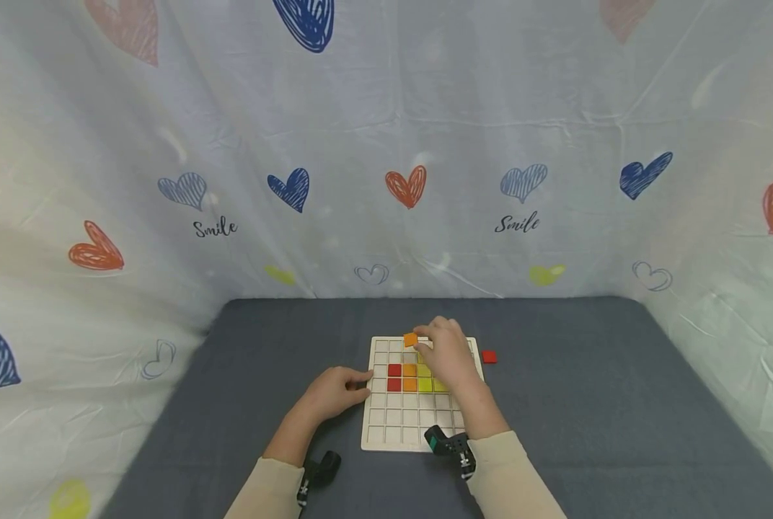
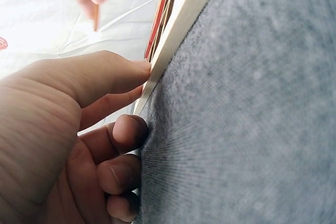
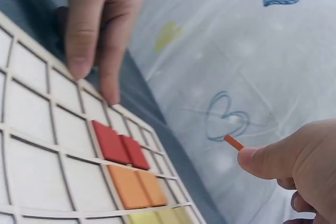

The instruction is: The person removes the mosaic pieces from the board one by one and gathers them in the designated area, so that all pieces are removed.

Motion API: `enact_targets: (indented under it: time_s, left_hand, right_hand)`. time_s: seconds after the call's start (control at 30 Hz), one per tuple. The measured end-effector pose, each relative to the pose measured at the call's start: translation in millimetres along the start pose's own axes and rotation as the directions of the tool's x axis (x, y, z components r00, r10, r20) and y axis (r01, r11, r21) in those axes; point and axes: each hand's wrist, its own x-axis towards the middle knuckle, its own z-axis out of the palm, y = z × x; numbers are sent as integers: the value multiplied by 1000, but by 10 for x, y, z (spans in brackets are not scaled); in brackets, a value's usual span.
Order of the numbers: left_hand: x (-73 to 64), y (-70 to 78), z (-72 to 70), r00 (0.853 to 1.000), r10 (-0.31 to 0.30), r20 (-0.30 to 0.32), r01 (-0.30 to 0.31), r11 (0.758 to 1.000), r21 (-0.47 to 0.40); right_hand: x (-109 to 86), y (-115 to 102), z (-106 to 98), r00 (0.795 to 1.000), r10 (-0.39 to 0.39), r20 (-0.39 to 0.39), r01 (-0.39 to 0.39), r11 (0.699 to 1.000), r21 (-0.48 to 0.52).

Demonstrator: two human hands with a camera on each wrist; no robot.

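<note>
My right hand (image 1: 451, 357) pinches a thin orange square tile (image 1: 410, 339) between thumb and fingertips over the far part of a pale wooden grid board (image 1: 376, 434). In the right wrist view, that tile (image 3: 233, 142) appears edge-on, raised above the board. At the board's left side, thumb and index fingertip of my left hand (image 1: 334, 393) touch the edge; its other fingers curl loosely by the cloth in the left wrist view. Red tiles (image 1: 394, 370), orange tiles (image 1: 409, 385) and yellow-green tiles (image 1: 425, 385) sit side by side in the grid. My right hand partly hides the board's right side.
One loose red tile (image 1: 489, 357) lies on the dark grey cloth-covered table (image 1: 607, 404), just right of the board. Behind the table hangs a white curtain (image 1: 464, 238) printed with hearts. Black wrist devices (image 1: 448, 441) sit at both wrists.
</note>
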Motion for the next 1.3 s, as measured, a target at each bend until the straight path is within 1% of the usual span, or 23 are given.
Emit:
enact_targets:
  time_s: [0.23, 0.4, 0.63, 0.83, 1.0, 1.1, 1.17, 1.3]
  left_hand:
    - [-7, -2, -1, 1000, 12, 1, -12, 1000, 4]
    - [-6, 0, -6, 1000, 8, 1, -8, 1000, 5]
    - [-9, 9, -2, 1000, 7, -4, -7, 1000, 19]
    - [-11, 8, 5, 1000, 9, -6, -9, 1000, 20]
    - [-15, 3, 7, 1000, 3, -3, -3, 1000, 6]
    - [-15, 1, 8, 1000, -2, -1, 2, 1000, 0]
    - [-14, 3, 7, 1000, -3, -1, 3, 1000, 0]
    - [-11, 10, -1, 1000, -1, 0, 1, 1000, 1]
  right_hand:
    - [-6, 3, -263, 998, 7, -62, -4, 999, 54]
    - [-32, 45, -460, 995, 16, -94, -9, 997, 72]
    - [-89, 201, -685, 990, 55, -132, -43, 995, 95]
    - [-135, 375, -842, 983, 89, -159, -77, 994, 81]
    - [-181, 555, -944, 979, 132, -156, -122, 990, 70]
    - [-218, 679, -991, 974, 170, -148, -163, 985, 55]
    - [-247, 767, -1019, 968, 206, -141, -202, 978, 42]
    - [-303, 954, -1051, 950, 292, -114, -291, 956, 28]
